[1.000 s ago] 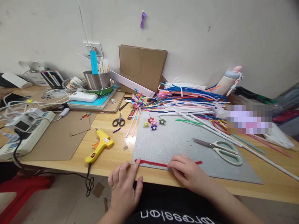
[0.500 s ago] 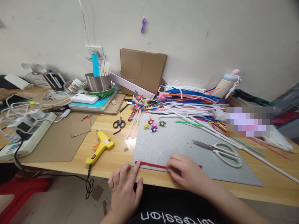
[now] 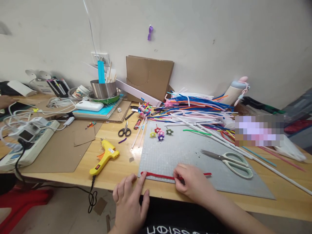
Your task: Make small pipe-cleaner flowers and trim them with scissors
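A red pipe cleaner lies nearly straight along the front edge of the grey cutting mat. The index fingertip of my left hand rests on its left end, with the thumb held apart and the other fingers loosely bent. Farther right, my right hand pinches the same pipe cleaner, whose right end sticks out beyond the fingers. Several small pipe-cleaner flowers sit near the back of the mat. To the right of my right hand are scissors with pale green handles, blades pointing left.
A yellow glue gun lies left of the mat, near small black scissors. A big pile of coloured pipe cleaners stretches across the back. At far left stands a power strip with tangled cables; another person's hand shows beyond.
My right fingers have curled in a little more around the red pipe cleaner. The left hand stays at its end. The whole view has shifted slightly downward.
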`<state>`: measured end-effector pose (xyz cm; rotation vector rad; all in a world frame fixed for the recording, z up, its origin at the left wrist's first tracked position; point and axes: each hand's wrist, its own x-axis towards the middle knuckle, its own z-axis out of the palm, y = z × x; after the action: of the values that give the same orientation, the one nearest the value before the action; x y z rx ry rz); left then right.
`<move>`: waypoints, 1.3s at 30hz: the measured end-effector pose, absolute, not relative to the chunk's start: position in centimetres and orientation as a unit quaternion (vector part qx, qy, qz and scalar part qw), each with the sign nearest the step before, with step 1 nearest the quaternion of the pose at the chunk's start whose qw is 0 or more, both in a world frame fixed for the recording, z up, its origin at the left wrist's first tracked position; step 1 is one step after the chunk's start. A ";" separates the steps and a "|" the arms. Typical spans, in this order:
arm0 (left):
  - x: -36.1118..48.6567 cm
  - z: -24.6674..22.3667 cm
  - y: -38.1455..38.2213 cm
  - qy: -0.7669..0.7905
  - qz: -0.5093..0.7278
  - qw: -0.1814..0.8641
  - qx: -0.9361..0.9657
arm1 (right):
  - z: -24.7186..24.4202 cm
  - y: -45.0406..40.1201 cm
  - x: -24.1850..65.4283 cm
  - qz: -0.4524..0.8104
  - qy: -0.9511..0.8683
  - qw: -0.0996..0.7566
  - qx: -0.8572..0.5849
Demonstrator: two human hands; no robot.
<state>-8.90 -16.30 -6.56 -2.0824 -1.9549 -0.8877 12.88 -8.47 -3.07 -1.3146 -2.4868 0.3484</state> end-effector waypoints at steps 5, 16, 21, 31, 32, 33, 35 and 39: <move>-7.9 -2.1 -14.5 -0.591 -0.335 0.027 -0.733 | -2.3 -8.1 13.5 0.043 -0.906 0.198 -0.371; -1.8 2.4 -3.9 -0.447 -0.196 -0.594 -0.640 | 2.1 -5.4 17.1 -0.076 -0.930 0.192 -0.304; 0.1 2.2 -2.8 -0.449 -0.173 -0.639 -0.600 | 2.2 -4.7 18.1 -0.092 -0.931 0.170 -0.310; 0.3 1.5 -1.9 -0.463 -0.225 -0.690 -0.509 | 1.1 -4.9 26.2 -0.050 -0.756 0.345 -0.555; 0.1 1.6 -1.8 -0.457 -0.232 -0.699 -0.498 | 0.5 -4.7 27.8 -0.016 -0.728 0.319 -0.606; -0.2 1.6 -1.7 -0.450 -0.236 -0.710 -0.487 | -0.2 -4.6 29.2 0.015 -0.723 0.276 -0.633; -0.5 1.7 -1.6 -0.435 -0.240 -0.730 -0.469 | -1.5 -4.3 31.4 0.078 -0.753 0.181 -0.628; -0.8 1.9 -1.6 -0.404 -0.244 -0.764 -0.441 | -2.5 -4.2 33.2 0.129 -0.768 0.118 -0.616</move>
<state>-0.81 -1.58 1.88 -3.3329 -3.0499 -1.8441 33.21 -4.21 -2.51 -1.8031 -2.2470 0.3761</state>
